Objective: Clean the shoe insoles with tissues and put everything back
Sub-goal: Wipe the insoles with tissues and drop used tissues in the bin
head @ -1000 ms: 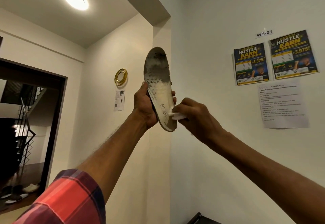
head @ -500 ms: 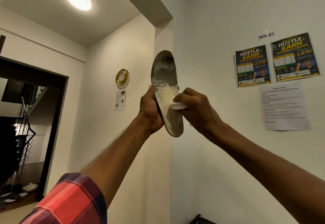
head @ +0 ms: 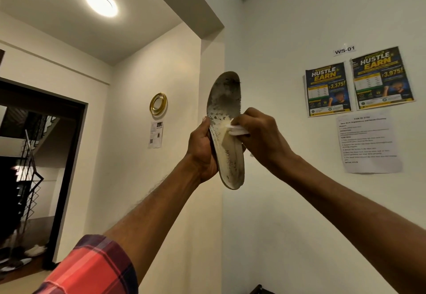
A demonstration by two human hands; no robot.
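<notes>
Ceiling: one round light (head: pixel 101 3), lit. Right wall: label (head: pixel 344 50) reading WS-01. Just below it hang the left poster (head: pixel 327 89) and right poster (head: pixel 381 78), side by side, both dark and headed HUSTLE & EARN. Under them is a white printed sheet (head: pixel 370 142), its text too small to read. Left wall: gold ring (head: pixel 158 104), with a small paper notice (head: pixel 156 134) directly below. Far left: dark doorway (head: pixel 66 167), black stair railing (head: pixel 27 173) visible through it. Bottom edge: dark object (head: pixel 260 290), unidentifiable.
</notes>
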